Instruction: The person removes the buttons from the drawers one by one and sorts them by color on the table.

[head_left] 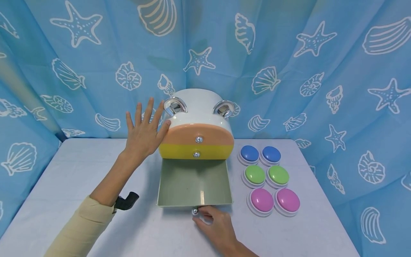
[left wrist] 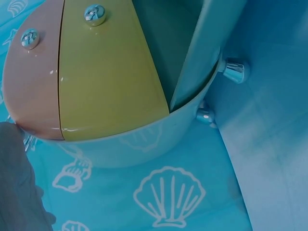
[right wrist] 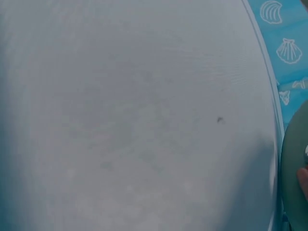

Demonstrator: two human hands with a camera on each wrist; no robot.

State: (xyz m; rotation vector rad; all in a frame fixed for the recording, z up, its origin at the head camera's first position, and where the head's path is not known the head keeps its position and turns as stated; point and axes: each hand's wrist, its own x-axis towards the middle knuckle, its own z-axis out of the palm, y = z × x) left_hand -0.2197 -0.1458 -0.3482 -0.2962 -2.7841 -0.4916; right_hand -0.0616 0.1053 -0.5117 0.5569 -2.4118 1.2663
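Observation:
A small rounded chest of drawers (head_left: 199, 107) stands at the back middle of the table, white on top. Its orange drawer (head_left: 179, 135) and yellow drawer (head_left: 176, 151) are closed, each with a silver knob. Below them the grey-green bottom drawer (head_left: 189, 178) is pulled far out and holds nothing. Thumb and fingers of my right hand (head_left: 219, 228) are curled at that drawer's silver knob (head_left: 194, 211), pinching it from the right. My left hand (head_left: 142, 135), fingers straight and spread, rests against the chest's upper left side. The right wrist view shows only a fingertip (right wrist: 303, 179) beside the green drawer front (right wrist: 292, 168).
Right of the chest stand several round push buttons in pairs: blue (head_left: 249, 153), green (head_left: 255, 174) and pink (head_left: 262, 200). Silver loop-like fittings (head_left: 224, 109) stick out from the chest's top. A blue seashell curtain (head_left: 218, 35) hangs behind the white table (head_left: 305, 221).

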